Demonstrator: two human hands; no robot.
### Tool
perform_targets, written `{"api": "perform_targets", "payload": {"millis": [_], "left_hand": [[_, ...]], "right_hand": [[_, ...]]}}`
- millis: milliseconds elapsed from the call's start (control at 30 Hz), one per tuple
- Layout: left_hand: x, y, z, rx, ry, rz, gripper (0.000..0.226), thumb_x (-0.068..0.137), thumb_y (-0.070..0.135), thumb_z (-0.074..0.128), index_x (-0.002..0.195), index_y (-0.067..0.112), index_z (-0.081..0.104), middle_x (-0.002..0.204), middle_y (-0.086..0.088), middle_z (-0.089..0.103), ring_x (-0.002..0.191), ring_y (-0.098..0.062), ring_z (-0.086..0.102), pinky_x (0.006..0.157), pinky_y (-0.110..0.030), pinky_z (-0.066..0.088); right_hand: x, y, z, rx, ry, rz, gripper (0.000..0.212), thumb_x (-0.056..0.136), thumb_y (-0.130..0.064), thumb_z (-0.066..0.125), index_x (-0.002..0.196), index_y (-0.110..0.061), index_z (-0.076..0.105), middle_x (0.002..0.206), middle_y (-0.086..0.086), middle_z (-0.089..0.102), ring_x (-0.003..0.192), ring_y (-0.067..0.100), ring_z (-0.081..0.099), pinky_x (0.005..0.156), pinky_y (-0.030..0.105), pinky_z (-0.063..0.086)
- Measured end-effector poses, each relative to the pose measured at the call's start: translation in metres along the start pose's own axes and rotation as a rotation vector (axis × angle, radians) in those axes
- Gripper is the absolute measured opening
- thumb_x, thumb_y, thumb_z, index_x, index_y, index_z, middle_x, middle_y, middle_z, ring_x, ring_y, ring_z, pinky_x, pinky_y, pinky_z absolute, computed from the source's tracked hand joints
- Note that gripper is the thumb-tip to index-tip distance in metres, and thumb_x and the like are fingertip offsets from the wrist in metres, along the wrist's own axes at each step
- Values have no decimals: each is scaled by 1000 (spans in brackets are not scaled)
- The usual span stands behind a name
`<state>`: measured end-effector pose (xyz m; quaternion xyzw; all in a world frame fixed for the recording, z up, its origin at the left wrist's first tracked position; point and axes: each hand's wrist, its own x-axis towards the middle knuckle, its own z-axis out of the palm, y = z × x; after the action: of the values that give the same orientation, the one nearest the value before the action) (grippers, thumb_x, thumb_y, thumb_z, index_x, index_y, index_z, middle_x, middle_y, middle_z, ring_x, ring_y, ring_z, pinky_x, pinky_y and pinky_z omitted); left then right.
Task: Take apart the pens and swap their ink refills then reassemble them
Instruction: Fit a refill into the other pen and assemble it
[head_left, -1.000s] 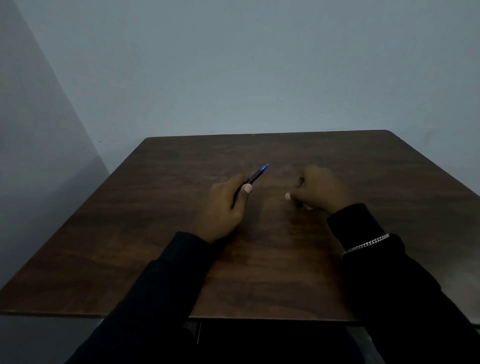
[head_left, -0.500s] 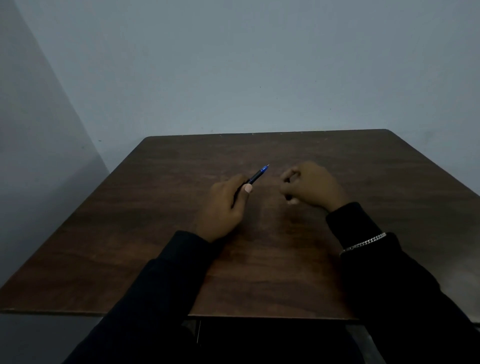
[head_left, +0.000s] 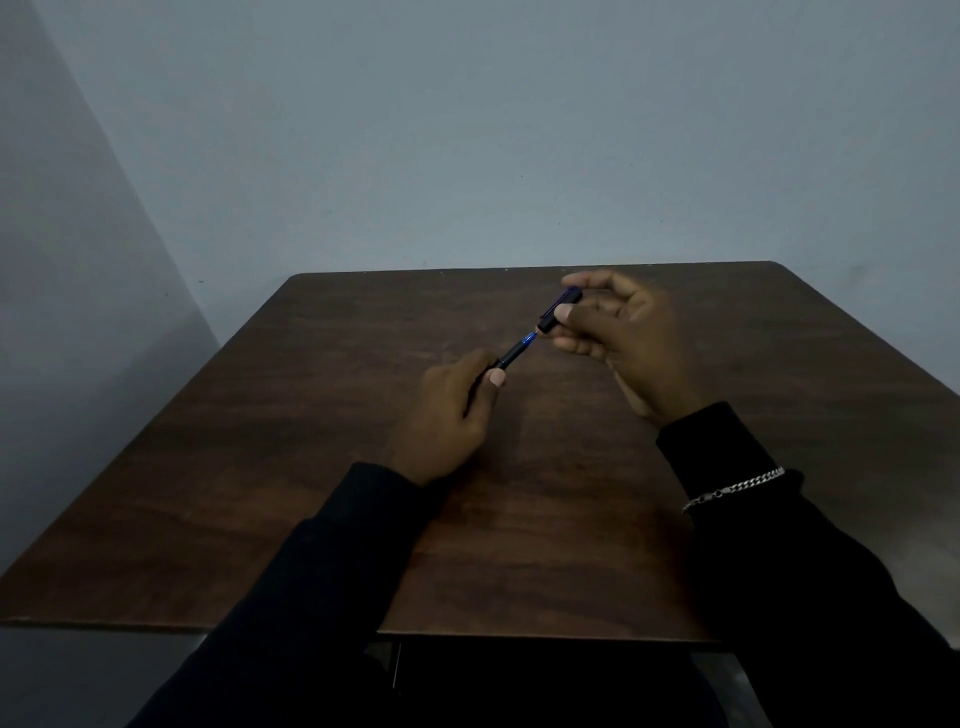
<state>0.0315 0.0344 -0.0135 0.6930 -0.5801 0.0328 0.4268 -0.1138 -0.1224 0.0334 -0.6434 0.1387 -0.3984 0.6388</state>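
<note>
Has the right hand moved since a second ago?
Yes. The right hand has lifted off the table and gone toward its far edge, now holding a dark cap at the tip of the pen.

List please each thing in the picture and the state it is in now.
Pen: uncapped, blue tip end exposed, gripped in the left hand.
Cap: off the pen, just beyond its tip, pinched in the right hand.
Left hand: closed around the pen.
Right hand: raised, closed on the cap.
Table: bare dark wood.
Bracelet: on the right wrist.
</note>
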Motion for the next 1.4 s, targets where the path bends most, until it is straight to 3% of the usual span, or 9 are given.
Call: {"api": "perform_targets", "payload": {"millis": [233, 367, 500, 633, 800, 900, 1100, 1267, 1400], "left_hand": [[0, 3, -1, 9, -3, 13, 26, 111, 20, 50, 95, 6, 66, 72, -2, 61, 60, -14, 55, 54, -19, 36], [-2, 4, -2, 5, 12, 45, 30, 108, 24, 48, 95, 5, 66, 71, -6, 64, 59, -18, 57, 56, -30, 38], [-3, 5, -3, 16, 21, 59, 31, 108, 25, 47, 94, 5, 66, 69, -6, 64, 58, -21, 58, 55, -26, 37], [-4, 5, -2, 21, 12, 64, 35, 107, 25, 45, 94, 0, 67, 69, -10, 64, 58, -24, 58, 56, -39, 41], [-3, 2, -1, 13, 4, 53, 32, 108, 24, 46, 96, 3, 68, 71, -7, 64, 59, -21, 58, 55, -30, 39], [0, 3, 1, -10, -27, -1, 26, 111, 20, 49, 102, 8, 70, 73, 0, 63, 61, -16, 57, 55, -20, 36], [17, 21, 7, 23, -104, -90, 24, 109, 27, 55, 102, 12, 72, 86, 3, 60, 75, -11, 54, 64, -27, 37], [37, 40, 27, -104, -235, -297, 36, 105, 27, 63, 83, -1, 70, 67, -4, 57, 52, -2, 46, 52, -16, 38], [56, 53, 49, -85, -389, -411, 32, 104, 27, 66, 75, 11, 69, 68, -5, 62, 58, -10, 55, 59, -27, 44]], "right_hand": [[-4, -1, 3, -94, -40, 13, 25, 91, -4, 75, 114, -10, 70, 93, 17, 78, 88, 29, 79, 72, 31, 63], [-7, 3, 10, -167, -113, 31, 18, 89, -1, 76, 106, -7, 73, 91, 14, 80, 85, 28, 80, 70, 27, 63], [-9, 5, 13, -193, -112, 28, 16, 90, 3, 75, 104, -6, 73, 89, 13, 80, 81, 24, 80, 68, 24, 63], [-10, 6, 15, -208, -104, 23, 17, 91, 6, 72, 106, 0, 71, 94, 22, 78, 79, 23, 80, 69, 24, 63], [-12, 8, 17, -223, -89, 7, 21, 93, 6, 70, 114, 7, 69, 95, 26, 76, 79, 23, 80, 70, 24, 63], [-10, 6, 14, -229, -80, 4, 20, 93, 3, 71, 112, 1, 71, 96, 24, 77, 82, 25, 80, 71, 26, 64], [-3, 1, 0, -246, -47, 15, 28, 94, 0, 71, 121, 0, 69, 92, 24, 77, 74, 18, 79, 67, 23, 61], [0, 1, -22, -373, -1, 105, 31, 89, -4, 78, 118, 3, 67, 89, 27, 77, 76, 30, 78, 66, 30, 65], [5, -2, -39, -598, 8, 186, 31, 84, -1, 81, 113, 2, 70, 82, 22, 76, 72, 31, 78, 66, 34, 66]]}}
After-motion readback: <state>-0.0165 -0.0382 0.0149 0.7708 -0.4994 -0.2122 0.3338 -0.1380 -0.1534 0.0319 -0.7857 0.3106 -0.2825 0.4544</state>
